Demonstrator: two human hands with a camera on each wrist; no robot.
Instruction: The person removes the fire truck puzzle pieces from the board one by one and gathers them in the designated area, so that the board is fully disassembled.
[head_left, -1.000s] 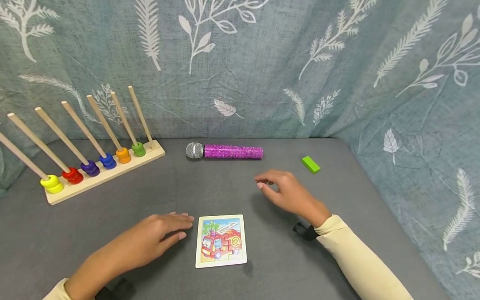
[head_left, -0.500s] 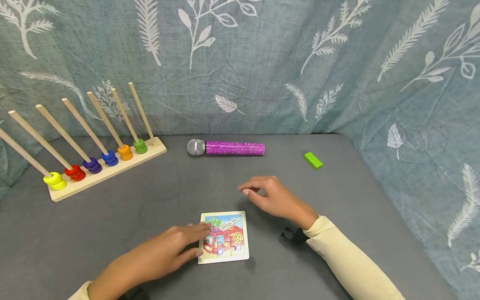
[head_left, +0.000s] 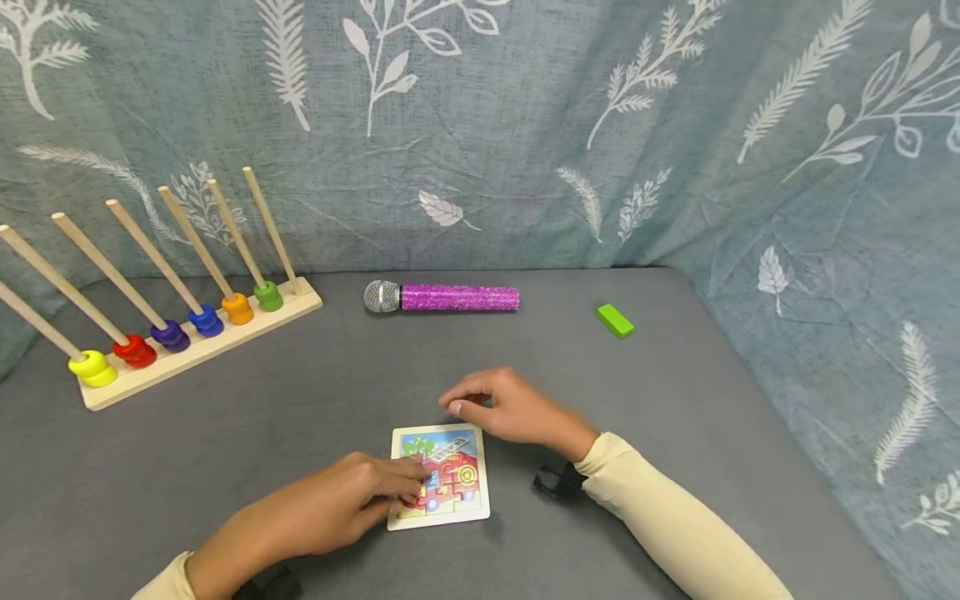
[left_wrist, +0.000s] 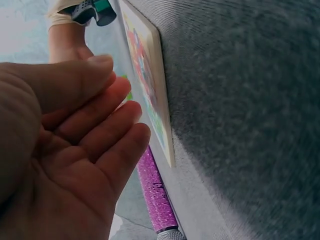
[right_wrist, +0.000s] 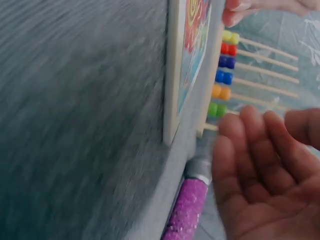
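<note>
A small square jigsaw puzzle [head_left: 467, 493] with a red fire truck picture in a pale wooden frame lies flat on the grey table. My left hand [head_left: 345, 504] hovers over its left side, fingers loosely extended and holding nothing. Part of the picture is hidden beneath those fingers. In the left wrist view, a gap shows between the fingertips [left_wrist: 142, 131] and the puzzle [left_wrist: 150, 80]. Just beyond the puzzle's far right corner is my right hand [head_left: 510, 408], its fingers bent loosely with nothing in them. The right wrist view shows that palm [right_wrist: 270, 185] apart from the puzzle's edge [right_wrist: 172, 75].
A glittery purple microphone [head_left: 459, 297] lies at the back of the table. On the left stands a wooden peg rack [head_left: 202, 348] with coloured beads and tall pegs. A green block [head_left: 615, 320] lies at the back right. A patterned cloth [head_left: 495, 200] hangs behind.
My left hand has moved right, from beside the puzzle to over its left part. My right hand has come left and nearer, towards the puzzle's far right corner.
</note>
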